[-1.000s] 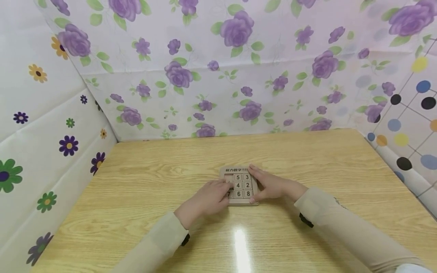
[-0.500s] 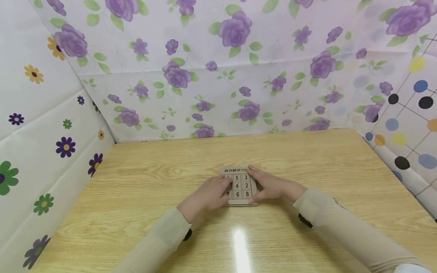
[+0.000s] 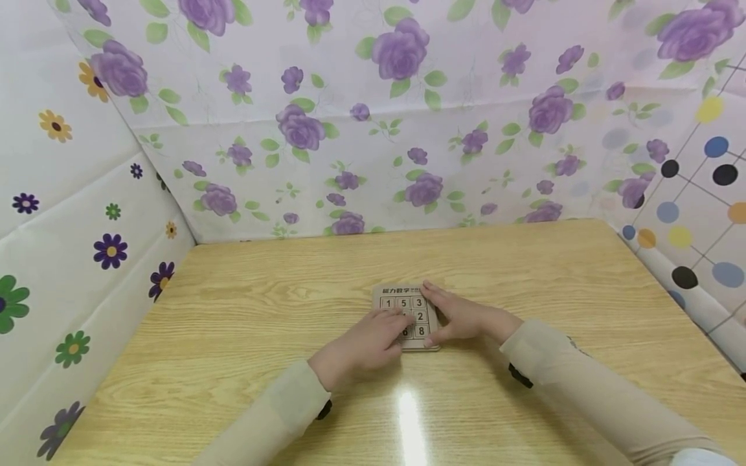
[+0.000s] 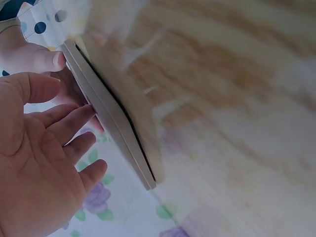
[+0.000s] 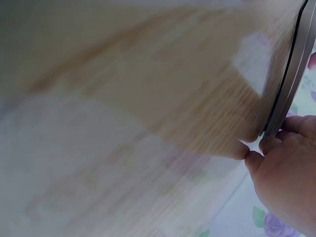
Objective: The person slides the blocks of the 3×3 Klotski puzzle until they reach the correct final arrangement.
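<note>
A small wooden sliding number puzzle (image 3: 415, 302) lies flat on the wooden table (image 3: 262, 304); tiles 1, 5, 3, 2 and 8 show. My left hand (image 3: 389, 325) rests over its lower left part, with fairly straight fingers pressing on the tiles of the middle row. My right hand (image 3: 449, 317) grips the puzzle's right edge, forefinger at the top right corner and thumb at the bottom right corner. The left wrist view has the puzzle (image 4: 111, 121) edge-on with my left hand (image 4: 59, 138) spread against its face. In the right wrist view my right hand (image 5: 276, 158) touches the puzzle's (image 5: 294, 79) edge with the thumb.
Flowered sheets wall the table in at the back (image 3: 402, 129) and left (image 3: 70, 226), and a dotted sheet (image 3: 693, 213) closes the right side. Bare wood lies all round the puzzle. A light glare (image 3: 410, 414) shines on the table near me.
My left hand has slid right and toward me across the puzzle. Tile 1 now shows in the top left cell, and tiles 4 and 7 are covered. The right hand has kept its grip.
</note>
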### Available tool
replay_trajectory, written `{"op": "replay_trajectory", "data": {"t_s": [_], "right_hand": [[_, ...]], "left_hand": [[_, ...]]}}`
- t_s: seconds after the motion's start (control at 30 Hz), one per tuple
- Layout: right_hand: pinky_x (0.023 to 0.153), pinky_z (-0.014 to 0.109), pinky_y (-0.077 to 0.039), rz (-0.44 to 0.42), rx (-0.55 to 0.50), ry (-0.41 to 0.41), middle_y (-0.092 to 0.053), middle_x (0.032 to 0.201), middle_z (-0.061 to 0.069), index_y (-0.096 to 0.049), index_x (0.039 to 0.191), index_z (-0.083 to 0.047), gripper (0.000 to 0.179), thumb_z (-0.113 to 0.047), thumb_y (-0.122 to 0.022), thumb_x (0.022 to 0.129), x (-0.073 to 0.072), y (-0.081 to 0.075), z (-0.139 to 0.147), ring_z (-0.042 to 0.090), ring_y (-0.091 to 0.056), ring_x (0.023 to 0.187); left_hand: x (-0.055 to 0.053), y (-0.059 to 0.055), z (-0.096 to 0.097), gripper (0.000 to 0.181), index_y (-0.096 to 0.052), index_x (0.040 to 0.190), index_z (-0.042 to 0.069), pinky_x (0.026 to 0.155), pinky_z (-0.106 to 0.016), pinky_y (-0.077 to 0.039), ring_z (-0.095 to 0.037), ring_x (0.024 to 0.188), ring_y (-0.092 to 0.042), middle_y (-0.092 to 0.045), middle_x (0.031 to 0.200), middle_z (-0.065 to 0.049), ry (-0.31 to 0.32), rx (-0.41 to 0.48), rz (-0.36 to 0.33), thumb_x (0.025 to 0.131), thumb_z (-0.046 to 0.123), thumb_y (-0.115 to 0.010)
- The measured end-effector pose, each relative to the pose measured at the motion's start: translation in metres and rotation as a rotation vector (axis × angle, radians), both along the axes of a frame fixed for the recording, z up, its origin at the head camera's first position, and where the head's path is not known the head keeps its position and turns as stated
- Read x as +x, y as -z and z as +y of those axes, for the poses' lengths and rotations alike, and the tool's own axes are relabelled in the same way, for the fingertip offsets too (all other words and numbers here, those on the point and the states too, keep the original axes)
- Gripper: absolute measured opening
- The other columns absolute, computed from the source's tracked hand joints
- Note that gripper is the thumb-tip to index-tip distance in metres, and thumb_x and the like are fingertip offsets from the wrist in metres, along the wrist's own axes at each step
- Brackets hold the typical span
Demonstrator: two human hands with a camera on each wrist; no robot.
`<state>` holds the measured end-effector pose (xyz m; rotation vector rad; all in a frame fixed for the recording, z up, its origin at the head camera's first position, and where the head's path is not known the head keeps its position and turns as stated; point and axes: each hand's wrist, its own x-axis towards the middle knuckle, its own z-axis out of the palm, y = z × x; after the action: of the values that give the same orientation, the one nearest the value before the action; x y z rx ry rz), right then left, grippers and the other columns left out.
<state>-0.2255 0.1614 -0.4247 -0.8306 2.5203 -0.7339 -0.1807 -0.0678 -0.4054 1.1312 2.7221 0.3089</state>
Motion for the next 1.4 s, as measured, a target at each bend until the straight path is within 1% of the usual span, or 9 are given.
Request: {"op": "replay_trajectory", "data": {"t_s": [0.23,0.5,0.67,0.77,0.9,1.0,1.17,1.3,1.4], "right_hand": [[0.118,0.051,-0.013,-0.001,0.003,0.001,0.000,0.159,0.017,-0.009,0.152,0.000,0.112,-0.049,-0.075,0.075,-0.001,0.001,-0.001,0.037,-0.008,0.146],[0.118,0.052,-0.014,0.000,0.011,0.011,0.001,0.159,0.017,-0.008,0.152,-0.001,0.114,-0.051,-0.075,0.074,-0.002,0.002,0.001,0.038,-0.007,0.146],[0.118,0.052,-0.013,0.002,0.012,0.008,0.000,0.159,0.017,-0.008,0.152,-0.001,0.114,-0.051,-0.075,0.074,-0.002,0.001,0.000,0.038,-0.007,0.146],[0.118,0.053,-0.012,-0.005,0.007,0.014,0.000,0.159,0.017,-0.009,0.152,-0.001,0.114,-0.051,-0.075,0.074,-0.001,0.000,0.000,0.038,-0.007,0.145],[0.118,0.053,-0.012,-0.018,0.003,0.017,0.001,0.159,0.017,-0.008,0.152,-0.001,0.113,-0.050,-0.075,0.074,0.001,0.000,-0.001,0.038,-0.007,0.145],[0.118,0.053,-0.012,-0.022,0.003,0.014,0.001,0.159,0.016,-0.008,0.152,-0.001,0.112,-0.050,-0.074,0.075,0.001,0.000,-0.001,0.038,-0.007,0.145],[0.118,0.053,-0.012,-0.020,-0.002,0.014,0.001,0.159,0.017,-0.009,0.152,-0.001,0.111,-0.048,-0.074,0.076,0.002,0.001,-0.002,0.038,-0.007,0.145],[0.118,0.052,-0.013,-0.016,-0.001,0.014,0.001,0.159,0.016,-0.009,0.152,-0.001,0.111,-0.048,-0.074,0.076,0.001,0.002,-0.002,0.037,-0.007,0.146],[0.118,0.052,-0.013,-0.003,0.004,0.013,0.000,0.159,0.017,-0.009,0.152,-0.001,0.111,-0.049,-0.074,0.075,0.001,0.001,-0.001,0.038,-0.008,0.145]], "left_hand": [[0.003,-0.002,-0.008,0.052,-0.042,0.142,0.005,0.116,-0.048,-0.025,-0.031,0.139,-0.033,-0.045,0.146,-0.012,-0.019,0.014,-0.014,0.092,0.017,-0.048],[0.006,-0.006,-0.021,0.051,-0.042,0.141,0.004,0.116,-0.049,-0.025,-0.032,0.140,-0.031,-0.041,0.147,-0.015,-0.064,0.027,-0.053,0.092,0.016,-0.047],[0.005,-0.007,-0.023,0.049,-0.044,0.140,0.004,0.116,-0.049,-0.026,-0.032,0.140,-0.033,-0.043,0.146,-0.016,-0.057,0.033,-0.041,0.093,0.017,-0.047],[0.002,-0.005,-0.022,0.049,-0.045,0.140,0.004,0.115,-0.050,-0.028,-0.033,0.139,-0.034,-0.046,0.144,-0.014,-0.036,0.047,-0.008,0.093,0.017,-0.048],[-0.003,-0.001,-0.018,0.049,-0.043,0.141,0.007,0.114,-0.050,-0.028,-0.032,0.139,-0.033,-0.046,0.145,-0.011,-0.028,0.072,0.020,0.093,0.016,-0.048],[-0.008,0.001,-0.014,0.053,-0.040,0.143,0.008,0.115,-0.050,-0.026,-0.031,0.140,-0.032,-0.043,0.147,-0.011,-0.039,0.072,0.018,0.091,0.016,-0.049],[-0.014,0.003,-0.007,0.057,-0.038,0.144,0.008,0.116,-0.050,-0.025,-0.030,0.141,-0.031,-0.042,0.147,-0.011,-0.063,0.046,0.007,0.089,0.017,-0.049],[-0.016,0.005,-0.004,0.057,-0.038,0.144,0.008,0.116,-0.049,-0.024,-0.029,0.142,-0.030,-0.042,0.148,-0.010,-0.084,0.016,-0.006,0.090,0.019,-0.049],[-0.016,0.004,-0.001,0.057,-0.038,0.145,0.009,0.117,-0.049,-0.023,-0.028,0.142,-0.029,-0.042,0.148,-0.008,-0.092,-0.005,-0.002,0.090,0.021,-0.049]]}}
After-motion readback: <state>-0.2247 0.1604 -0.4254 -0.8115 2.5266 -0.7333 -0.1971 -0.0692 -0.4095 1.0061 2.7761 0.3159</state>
